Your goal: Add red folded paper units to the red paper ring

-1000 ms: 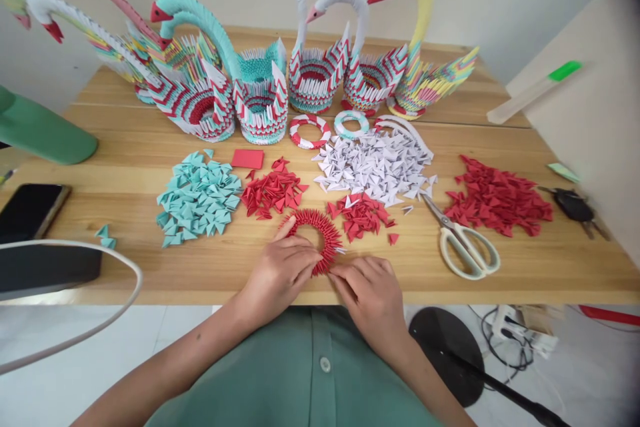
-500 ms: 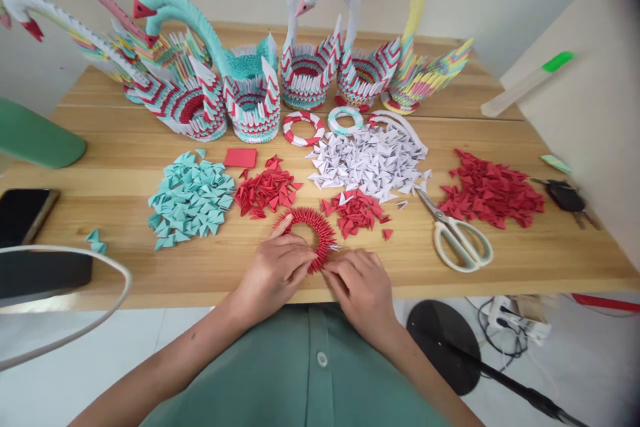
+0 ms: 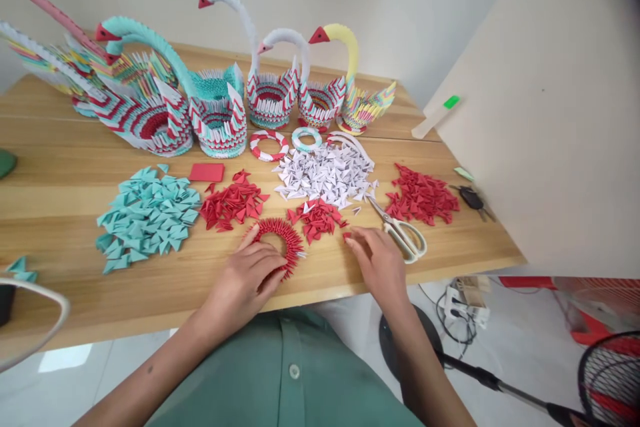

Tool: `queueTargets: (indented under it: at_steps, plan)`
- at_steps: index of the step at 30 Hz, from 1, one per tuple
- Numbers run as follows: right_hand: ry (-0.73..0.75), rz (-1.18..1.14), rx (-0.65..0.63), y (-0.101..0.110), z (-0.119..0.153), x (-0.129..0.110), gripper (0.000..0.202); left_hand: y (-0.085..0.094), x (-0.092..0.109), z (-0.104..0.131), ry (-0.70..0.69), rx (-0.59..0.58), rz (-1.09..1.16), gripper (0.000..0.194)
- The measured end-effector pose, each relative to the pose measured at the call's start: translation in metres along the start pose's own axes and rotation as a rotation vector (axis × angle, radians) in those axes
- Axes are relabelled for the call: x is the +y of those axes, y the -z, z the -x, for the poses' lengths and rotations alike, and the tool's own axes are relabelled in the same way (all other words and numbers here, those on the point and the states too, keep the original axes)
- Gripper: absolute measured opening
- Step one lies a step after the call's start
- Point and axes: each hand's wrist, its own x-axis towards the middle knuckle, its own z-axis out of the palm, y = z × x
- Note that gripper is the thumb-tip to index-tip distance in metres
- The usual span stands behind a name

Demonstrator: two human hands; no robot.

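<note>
A spiky red paper ring [image 3: 286, 235] lies near the table's front edge. My left hand [image 3: 245, 278] holds its left and lower side, fingers closed over the rim. To the right, my right hand [image 3: 377, 263] pinches a small red paper piece [image 3: 347, 235] at its fingertips, apart from the ring. Just beyond the hands lie a small red pile [image 3: 318, 219], a white pile [image 3: 325, 173] and another red pile [image 3: 234, 203]. White-handled scissors [image 3: 406, 240] rest beside my right hand.
Paper swans [image 3: 220, 121] stand along the back. Two paper rings [image 3: 269, 146] lie before them. A teal pile [image 3: 150, 213] is at left, a larger red pile [image 3: 423, 195] at right, with keys [image 3: 471, 198] beyond. A white cable [image 3: 63, 310] loops at lower left.
My right hand has moved away from the ring to the right and now pinches a red piece. My left hand stays on the ring. The camera view has turned to the right.
</note>
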Motion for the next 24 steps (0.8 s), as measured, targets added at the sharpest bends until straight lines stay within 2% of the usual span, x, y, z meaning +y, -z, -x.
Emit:
queueTargets:
  at_steps: [3, 6, 17, 20, 22, 24]
  plan:
    - [-0.006, 0.044, -0.036, -0.008, -0.005, 0.003, 0.02, -0.001, 0.0, 0.001, -0.012, -0.024, -0.037, 0.009]
    - [-0.015, 0.016, -0.021, -0.014, -0.002, 0.003, 0.019, 0.0, 0.0, 0.002, -0.013, -0.028, -0.057, 0.011]
    - [-0.06, -0.129, 0.028, -0.017, 0.009, 0.008, 0.022, 0.005, 0.001, 0.003, 0.055, -0.015, 0.01, 0.018]
    - [-0.086, -0.177, 0.043, -0.014, 0.01, -0.002, 0.023, 0.005, 0.0, 0.002, 0.069, -0.001, 0.01, 0.018]
    - [-0.1, -0.255, 0.055, -0.008, 0.012, -0.016, 0.022, 0.007, 0.001, 0.002, 0.071, 0.025, 0.007, 0.017]
    - [-0.113, -0.39, 0.006, -0.001, 0.014, -0.034, 0.02, 0.008, 0.004, 0.001, 0.07, 0.052, 0.005, 0.016]
